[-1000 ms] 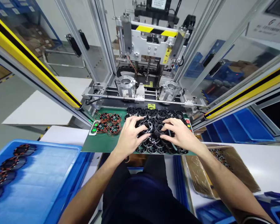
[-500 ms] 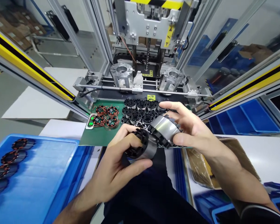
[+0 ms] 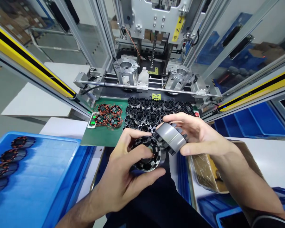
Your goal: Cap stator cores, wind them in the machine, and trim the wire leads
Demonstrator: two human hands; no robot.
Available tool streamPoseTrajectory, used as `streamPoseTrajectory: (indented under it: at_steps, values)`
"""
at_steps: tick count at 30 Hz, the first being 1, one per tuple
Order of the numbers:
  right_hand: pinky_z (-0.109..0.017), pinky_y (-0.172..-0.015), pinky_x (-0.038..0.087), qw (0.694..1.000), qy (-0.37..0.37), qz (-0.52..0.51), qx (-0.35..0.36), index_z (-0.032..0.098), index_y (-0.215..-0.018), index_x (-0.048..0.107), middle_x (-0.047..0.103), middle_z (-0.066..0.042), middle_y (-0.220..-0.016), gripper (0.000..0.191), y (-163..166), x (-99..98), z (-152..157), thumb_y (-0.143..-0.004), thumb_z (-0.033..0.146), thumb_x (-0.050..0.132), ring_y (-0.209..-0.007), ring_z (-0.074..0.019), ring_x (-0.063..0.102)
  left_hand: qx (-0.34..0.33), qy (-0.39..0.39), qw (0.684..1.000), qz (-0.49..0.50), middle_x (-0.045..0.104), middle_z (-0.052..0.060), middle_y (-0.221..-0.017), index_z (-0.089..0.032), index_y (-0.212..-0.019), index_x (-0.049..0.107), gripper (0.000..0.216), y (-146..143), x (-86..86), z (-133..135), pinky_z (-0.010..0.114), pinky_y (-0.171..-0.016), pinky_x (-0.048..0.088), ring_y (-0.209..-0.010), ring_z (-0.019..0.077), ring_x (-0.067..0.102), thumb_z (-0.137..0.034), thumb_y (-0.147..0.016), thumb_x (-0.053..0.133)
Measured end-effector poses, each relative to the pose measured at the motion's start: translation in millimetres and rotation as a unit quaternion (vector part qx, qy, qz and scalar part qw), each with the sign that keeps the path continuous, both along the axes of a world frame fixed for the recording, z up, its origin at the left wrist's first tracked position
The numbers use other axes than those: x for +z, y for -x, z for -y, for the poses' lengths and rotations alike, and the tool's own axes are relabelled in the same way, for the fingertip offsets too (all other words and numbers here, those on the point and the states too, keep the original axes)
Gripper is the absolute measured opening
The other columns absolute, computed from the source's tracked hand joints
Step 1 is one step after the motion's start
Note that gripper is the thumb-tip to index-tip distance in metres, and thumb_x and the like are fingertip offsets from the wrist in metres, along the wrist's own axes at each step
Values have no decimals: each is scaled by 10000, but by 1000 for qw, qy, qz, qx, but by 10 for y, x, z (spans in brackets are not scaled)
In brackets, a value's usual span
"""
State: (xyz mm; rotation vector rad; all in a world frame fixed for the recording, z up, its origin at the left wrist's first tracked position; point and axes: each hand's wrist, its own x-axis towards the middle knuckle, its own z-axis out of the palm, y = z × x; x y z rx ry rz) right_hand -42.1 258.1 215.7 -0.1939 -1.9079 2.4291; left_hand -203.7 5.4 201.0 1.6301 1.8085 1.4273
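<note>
My left hand [image 3: 123, 167] is closed around a motor stator core [image 3: 158, 155], a steel ring with black slotted insulation, its open end tilted up toward me. The index finger reaches into its bore. My right hand [image 3: 201, 136] grips a second stator core [image 3: 172, 137] by its sides, silver wall facing me. The two cores are close together, and I cannot tell whether they touch. Just beyond them, several more unwound stator cores [image 3: 140, 117] stand in rows on the green mat [image 3: 104, 137]. Copper-wound stators [image 3: 114, 122] lie on the mat's left side.
A machine with two metal fixtures [image 3: 125, 68] stands behind the mat. Yellow-black guard bars [image 3: 33, 63] flank both sides. At left, a blue tray [image 3: 47, 171] holds several wound stators. On the right are a plastic-lined cardboard box [image 3: 204, 171] and blue bins [image 3: 251, 122].
The left core has turned so its open end faces more upward. Both hands have shifted slightly right, and the right core has tipped a little. The camera view has shifted slightly.
</note>
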Motion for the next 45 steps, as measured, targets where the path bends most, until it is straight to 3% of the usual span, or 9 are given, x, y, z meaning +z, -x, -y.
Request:
streamPoseTrajectory:
  at_steps: [8,15,20,23,32,37,39,41,45]
  values:
    - [-252,-1054,669,999,30,11,10,309,-1454,811,839,-59,-1393,713,49,-110,-26,-815,271,1125,-1233,-172,825,-8,2,1000,25,632,61,-1376,-303,-1155,711,255,-7,-27,-10,291,-1030,561,-1267,215,664,-245,-1029,925]
    - [-161,-562,650,998,49,38,-12,367,-1544,714,774,34,-1127,597,214,-141,12,-1018,487,969,-675,-74,761,-15,59,974,220,715,67,-1491,-239,-983,658,257,90,-94,-90,327,-1122,502,-1415,276,649,-358,-1090,859]
    - [-174,-673,715,995,78,61,6,328,-1547,745,796,1,-1243,706,293,-72,26,-917,283,1061,-764,-100,844,5,63,888,455,745,24,-1135,-243,-1041,743,331,133,-232,-139,273,-946,529,-1053,200,687,-558,-1096,828]
    - [-175,-694,722,994,85,63,-12,281,-1536,752,810,3,-1146,624,337,-41,42,-976,330,1022,-762,-108,853,2,62,843,534,751,18,-1059,-251,-1070,784,361,125,-265,-149,272,-895,548,-986,201,699,-604,-1058,853]
    - [-214,-699,725,995,79,51,-20,243,-1471,784,814,-6,-1087,637,441,-76,151,-936,473,1041,-761,-123,825,4,58,860,507,700,22,-1098,-255,-1100,778,310,143,-289,-60,270,-892,543,-999,184,617,-558,-1088,839]
    - [-285,-763,727,995,-67,43,-66,246,-1446,742,805,-62,-1247,658,520,94,-191,-906,467,1046,-887,-166,808,55,45,857,511,760,38,-1145,-254,-1137,814,331,190,-431,-71,260,-924,601,-1049,194,689,-564,-1050,887]
    - [-369,-878,743,973,-194,27,-124,268,-1430,718,781,-79,-1330,702,623,228,-602,-858,478,1067,-999,-216,817,95,44,841,531,818,66,-1219,-245,-1170,834,385,201,-459,-98,293,-959,658,-1111,233,763,-578,-1002,931]
    - [-443,-959,731,909,-365,33,-198,282,-1470,699,745,-107,-1435,767,767,361,-1119,-829,498,1061,-1031,-254,826,142,41,815,561,855,87,-1281,-240,-1200,837,426,195,-452,-124,345,-989,706,-1212,292,815,-565,-958,969]
    - [-589,-1092,678,679,-673,131,-261,221,-1572,700,760,-195,-1488,723,1096,460,-2077,-922,457,915,-1122,-371,829,203,37,780,591,899,96,-1307,-243,-1231,804,499,177,-440,-116,343,-987,724,-1272,328,849,-556,-902,1011]
